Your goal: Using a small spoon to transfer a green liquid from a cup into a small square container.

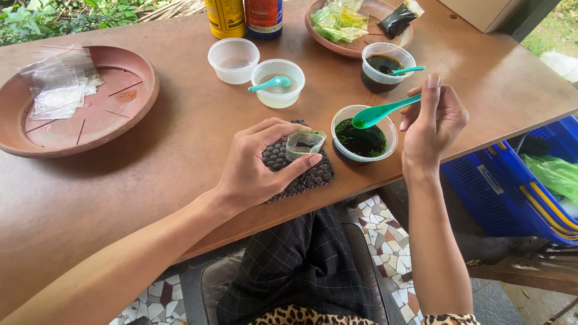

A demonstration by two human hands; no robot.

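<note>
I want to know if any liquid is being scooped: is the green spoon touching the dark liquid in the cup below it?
Cannot tell. In the head view the green spoon, held by the right hand, overlaps the cup rim; whether its bowl meets the dark liquid is unclear.

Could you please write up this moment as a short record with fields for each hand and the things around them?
left hand: the left hand pinches a small clear plastic bag, mouth held open, above a dark woven mat
right hand: the right hand holds a teal spoon over a cup of dark green leafy mix
other cups: one dark-liquid cup with spoon, one clear cup with spoon, one empty-looking cup
left dish: clay dish with clear empty bags
far dish: filled green packets
surface: brown table
</note>
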